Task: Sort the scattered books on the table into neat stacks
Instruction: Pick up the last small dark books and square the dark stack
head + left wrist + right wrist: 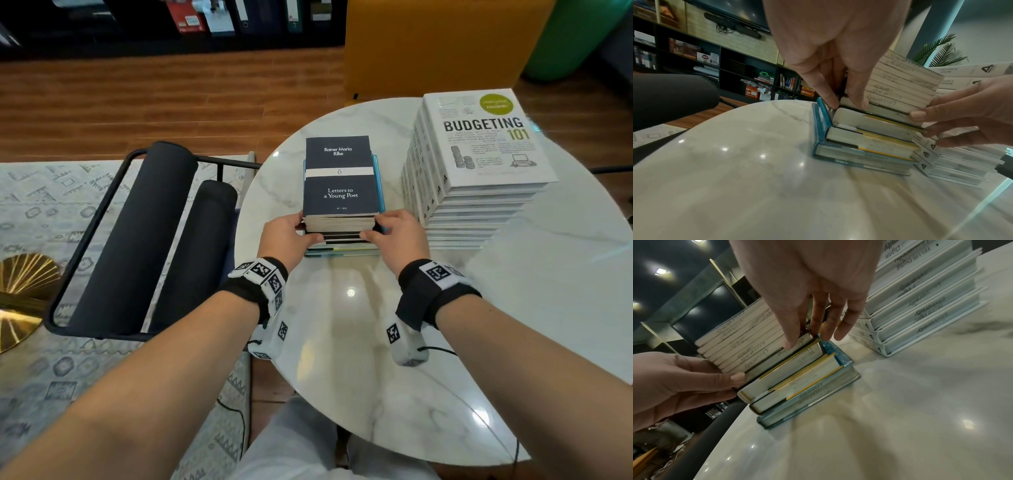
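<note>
Small-book stack (340, 192) is sitting mid-tabletop (352, 342), directly ahead of both hands, long axis running away from the person, near short edge facing the wrists. Top cover reads "Letters to a Young Poet"; thin paperbacks on top, wider blue-edged books underneath.

Left hand (286, 236) is bracketing the near-left corner, right hand (397, 233) the near-right — both equally close, neither favoured.

Hands: fingers curling round the upper bundle's sides, thumbs pressing the near page edges. Wrist views are showing fingertips (917, 114) pinching at the seam between paperbacks and wider books — squaring up or lifting, can't tell which.

Tall white stack (479, 164) ("Budgeting 101" on top) is standing just beside, to the right, not touching. Judgement: sorting looks nearly done; no loose books in view.
</note>
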The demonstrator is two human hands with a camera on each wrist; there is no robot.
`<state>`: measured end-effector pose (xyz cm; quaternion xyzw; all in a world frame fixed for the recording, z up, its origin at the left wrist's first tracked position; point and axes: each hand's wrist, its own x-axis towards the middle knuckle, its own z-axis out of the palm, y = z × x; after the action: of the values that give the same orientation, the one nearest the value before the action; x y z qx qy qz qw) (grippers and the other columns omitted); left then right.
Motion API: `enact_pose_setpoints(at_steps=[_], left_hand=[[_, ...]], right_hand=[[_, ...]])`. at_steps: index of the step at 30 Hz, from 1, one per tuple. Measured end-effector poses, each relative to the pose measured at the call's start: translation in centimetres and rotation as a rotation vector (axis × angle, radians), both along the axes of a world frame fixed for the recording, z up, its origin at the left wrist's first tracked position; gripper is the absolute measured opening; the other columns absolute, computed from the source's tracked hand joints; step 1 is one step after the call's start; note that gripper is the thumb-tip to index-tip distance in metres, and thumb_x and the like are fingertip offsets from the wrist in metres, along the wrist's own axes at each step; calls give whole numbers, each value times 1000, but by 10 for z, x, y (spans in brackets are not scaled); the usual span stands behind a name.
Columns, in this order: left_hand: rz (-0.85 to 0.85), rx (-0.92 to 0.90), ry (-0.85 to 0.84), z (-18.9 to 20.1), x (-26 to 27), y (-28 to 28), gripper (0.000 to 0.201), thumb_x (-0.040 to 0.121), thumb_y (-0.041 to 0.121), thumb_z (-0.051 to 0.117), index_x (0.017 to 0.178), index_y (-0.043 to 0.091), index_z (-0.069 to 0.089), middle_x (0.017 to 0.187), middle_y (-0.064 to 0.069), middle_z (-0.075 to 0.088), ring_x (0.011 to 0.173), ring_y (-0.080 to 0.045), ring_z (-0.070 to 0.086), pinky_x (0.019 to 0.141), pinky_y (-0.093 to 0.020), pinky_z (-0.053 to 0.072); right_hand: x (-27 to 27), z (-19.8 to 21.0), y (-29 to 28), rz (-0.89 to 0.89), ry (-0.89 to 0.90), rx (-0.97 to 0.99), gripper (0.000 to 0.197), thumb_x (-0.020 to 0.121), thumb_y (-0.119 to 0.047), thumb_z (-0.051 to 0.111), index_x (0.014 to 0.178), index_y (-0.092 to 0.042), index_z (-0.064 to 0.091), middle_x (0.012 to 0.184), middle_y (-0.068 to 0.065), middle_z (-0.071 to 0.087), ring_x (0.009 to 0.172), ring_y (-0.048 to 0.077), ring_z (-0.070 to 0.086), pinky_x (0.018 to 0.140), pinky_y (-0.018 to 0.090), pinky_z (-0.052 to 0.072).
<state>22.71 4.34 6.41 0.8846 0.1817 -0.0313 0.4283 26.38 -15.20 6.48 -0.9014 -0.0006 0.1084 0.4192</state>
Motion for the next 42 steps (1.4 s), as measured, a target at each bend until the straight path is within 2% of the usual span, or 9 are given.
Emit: enact_pose_setpoints(at_steps=[8, 12, 16, 18, 24, 28, 37, 39, 42], left_hand=[[18, -3, 17, 0, 0, 3, 44, 81, 21, 80, 123, 18, 71, 107, -5, 76, 100, -21, 69, 98, -32, 52], [-10, 21, 14, 1, -2, 4, 43, 82, 23, 78, 125, 21, 69, 107, -3, 75, 101, -20, 68, 95, -31, 52], [-137, 91, 72, 6, -1, 10, 75, 76, 33, 82, 143, 25, 49, 129, 2, 65, 119, -17, 59, 101, -39, 50], [-162, 19, 58, 11, 1, 13, 86, 74, 35, 84, 148, 25, 40, 138, 4, 59, 126, -15, 55, 106, -41, 47], [-166, -87, -43, 22, 1, 3, 53, 92, 26, 66, 141, 28, 48, 128, 6, 66, 118, -14, 61, 105, -37, 47], [-152, -19, -62, 24, 0, -1, 49, 96, 21, 61, 143, 24, 47, 131, 3, 65, 118, -16, 61, 94, -23, 42], [-148, 14, -60, 27, -2, -6, 51, 97, 20, 59, 145, 23, 43, 131, 0, 65, 118, -20, 60, 92, -24, 42], [-146, -13, -66, 28, -4, -7, 54, 95, 20, 63, 145, 23, 43, 129, 2, 65, 117, -18, 60, 94, -25, 43], [-123, -68, -55, 24, -7, -8, 59, 86, 15, 74, 138, 22, 46, 130, 3, 63, 116, -15, 58, 96, -29, 46]], right_hand=[[-2, 0, -2, 21, -20, -39, 51, 89, -28, 69, 135, -11, 57, 130, 3, 56, 118, 20, 54, 96, 21, 36], [-4, 1, -1, 76, -11, -94, 50, 92, -19, 63, 140, -13, 52, 133, 8, 53, 124, 26, 49, 106, 27, 36], [-4, 10, -2, 32, -15, -97, 56, 92, -18, 54, 146, -19, 42, 130, 9, 53, 127, 30, 41, 111, 41, 35], [-7, 16, -2, -36, -65, -10, 53, 91, -25, 57, 144, -22, 47, 125, 5, 58, 122, 28, 47, 107, 43, 42], [-17, 23, 2, -114, -129, -43, 39, 91, -40, 63, 127, -25, 65, 116, -2, 68, 114, 22, 57, 95, 41, 51], [-19, 26, 6, -129, -127, -98, 36, 93, -41, 60, 127, -29, 64, 115, -2, 69, 114, 21, 57, 91, 40, 53], [-24, 32, 9, -126, -155, -218, 36, 97, -44, 52, 129, -31, 63, 117, -4, 68, 111, 19, 57, 83, 35, 52], [-24, 30, 9, -120, -154, -194, 36, 97, -41, 52, 129, -30, 62, 117, -3, 67, 112, 20, 56, 84, 35, 52], [-24, 22, 7, -125, -106, -60, 41, 97, -19, 50, 137, -21, 55, 125, 4, 60, 116, 25, 55, 96, 39, 50]])
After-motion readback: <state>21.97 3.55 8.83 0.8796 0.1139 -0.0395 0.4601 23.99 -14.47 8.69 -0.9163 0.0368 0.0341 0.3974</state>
